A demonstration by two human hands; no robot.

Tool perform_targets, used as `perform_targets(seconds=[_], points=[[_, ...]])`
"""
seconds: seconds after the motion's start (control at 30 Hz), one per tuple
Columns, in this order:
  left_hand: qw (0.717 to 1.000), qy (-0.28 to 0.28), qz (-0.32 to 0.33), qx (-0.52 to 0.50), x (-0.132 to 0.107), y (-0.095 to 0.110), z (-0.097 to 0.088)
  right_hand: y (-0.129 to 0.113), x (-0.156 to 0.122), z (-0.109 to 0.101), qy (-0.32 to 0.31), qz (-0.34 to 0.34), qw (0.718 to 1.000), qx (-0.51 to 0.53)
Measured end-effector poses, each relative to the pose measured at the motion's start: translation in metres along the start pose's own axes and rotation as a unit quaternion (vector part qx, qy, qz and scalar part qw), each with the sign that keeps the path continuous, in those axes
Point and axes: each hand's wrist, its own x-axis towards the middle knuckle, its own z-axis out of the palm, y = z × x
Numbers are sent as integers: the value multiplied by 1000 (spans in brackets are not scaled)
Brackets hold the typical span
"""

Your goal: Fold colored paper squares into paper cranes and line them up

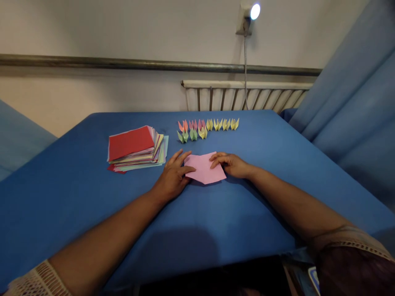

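A folded pink paper sheet lies flat on the blue table in front of me. My left hand rests flat on the table with fingers spread, its fingertips on the sheet's left edge. My right hand lies on the sheet's right side, fingers stretched out and pressing the paper down. Neither hand grips anything.
A stack of coloured paper squares with a red sheet on top sits to the left. Several small folded paper figures in pink, green and yellow stand in rows behind the sheet. A radiator and a lamp are at the wall; blue curtain hangs right.
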Motion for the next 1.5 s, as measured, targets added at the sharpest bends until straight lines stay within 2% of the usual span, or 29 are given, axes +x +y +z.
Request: perform_targets(seconds=[0.1, 0.23, 0.37, 0.47, 0.53, 0.67, 0.77, 0.8, 0.9, 1.0, 1.07, 1.17, 1.23, 1.37, 1.5], points=[[999, 7, -32, -19, -1, -4, 1, -9, -4, 2, 6, -26, 995, -92], [996, -4, -69, -52, -1, -6, 3, -15, -6, 9, 22, -27, 988, -152], [991, -5, -116, -70, 2, -6, 5, -8, -3, 11, 84, 21, 982, -171], [989, -10, -135, -62, 6, -7, 4, -2, 1, 10, 105, 69, 975, -186], [989, -11, -143, -43, 9, -7, 3, -2, 3, 10, 109, 102, 964, -221], [984, 5, -177, 8, 11, -5, 3, -10, 1, 12, 135, 152, 925, -320], [981, 11, -192, 30, 10, -3, 6, -22, -1, 19, 157, 129, 907, -369], [980, 17, -193, 36, 10, -3, 6, -27, -2, 23, 139, 102, 908, -381], [982, 36, -178, 61, 10, 0, 7, -39, -5, 36, 7, 20, 923, -383], [986, 30, -149, 75, 8, 8, 5, -45, -9, 47, -82, 6, 923, -375], [992, 2, -114, 57, 5, 20, 5, -47, -12, 51, -97, 12, 921, -377], [996, -80, -39, -3, -5, 40, 8, -46, -13, 51, -100, 13, 920, -379], [993, -119, -6, -9, -13, 51, 9, -46, -13, 49, -101, 12, 918, -383], [986, -164, 1, 42, -26, 58, 6, -48, -14, 47, -109, 17, 915, -388], [983, -164, -19, 78, -31, 58, -6, -51, -17, 42, -104, 24, 914, -391]])
